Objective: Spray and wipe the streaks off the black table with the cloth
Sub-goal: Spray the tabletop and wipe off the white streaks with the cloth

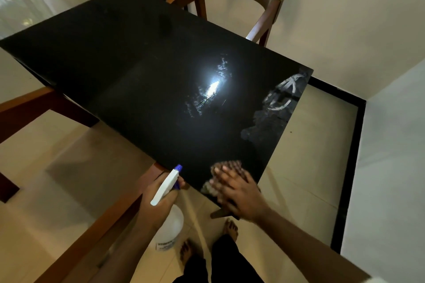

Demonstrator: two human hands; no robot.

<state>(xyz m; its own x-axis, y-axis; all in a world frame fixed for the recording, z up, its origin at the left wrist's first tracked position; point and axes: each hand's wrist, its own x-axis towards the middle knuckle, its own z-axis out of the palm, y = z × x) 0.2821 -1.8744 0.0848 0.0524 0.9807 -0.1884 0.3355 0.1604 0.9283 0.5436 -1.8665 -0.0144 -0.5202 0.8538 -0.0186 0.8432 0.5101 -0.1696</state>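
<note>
Head view showed the right hand flat on the cloth at the near corner of the surface, left hand gripping the spray bottle; overlapping strokes toward the streaks seemed best.

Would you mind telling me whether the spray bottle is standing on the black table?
No, the left hand grips the spray bottle in the air, off the near edge of the table.
</note>
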